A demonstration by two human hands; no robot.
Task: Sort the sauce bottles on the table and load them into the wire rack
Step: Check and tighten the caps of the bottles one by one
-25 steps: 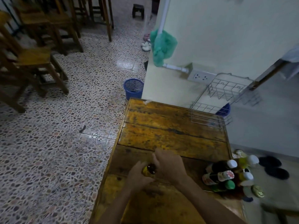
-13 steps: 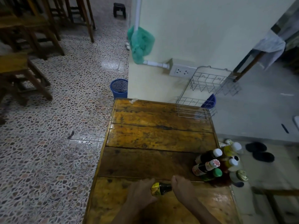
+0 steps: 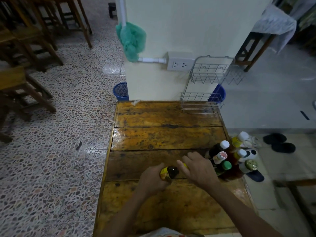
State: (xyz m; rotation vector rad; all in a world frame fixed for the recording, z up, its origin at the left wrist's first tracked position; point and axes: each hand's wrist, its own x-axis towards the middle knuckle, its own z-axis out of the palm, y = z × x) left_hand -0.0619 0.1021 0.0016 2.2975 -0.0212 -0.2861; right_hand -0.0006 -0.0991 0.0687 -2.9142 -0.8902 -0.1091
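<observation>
A dark sauce bottle (image 3: 169,172) with a yellow label lies sideways between my hands, low over the wooden table (image 3: 162,134). My left hand (image 3: 152,181) is wrapped around its base. My right hand (image 3: 199,169) covers its neck and cap end, fingers spread over it. A cluster of several sauce bottles (image 3: 229,158) with white, green and gold caps stands at the table's right edge. The two-tier wire rack (image 3: 208,88) hangs on the wall at the table's far right corner, with nothing in it.
A wall socket (image 3: 179,65) and a white pipe with a green cloth (image 3: 131,40) sit left of the rack. Two blue bins (image 3: 121,91) stand on the floor behind the table. Wooden chairs stand at the left, slippers on the floor at the right.
The view has shifted, and both hands with the bottle now sit a little farther out over the table. My right hand has closed over the bottle's cap end.
</observation>
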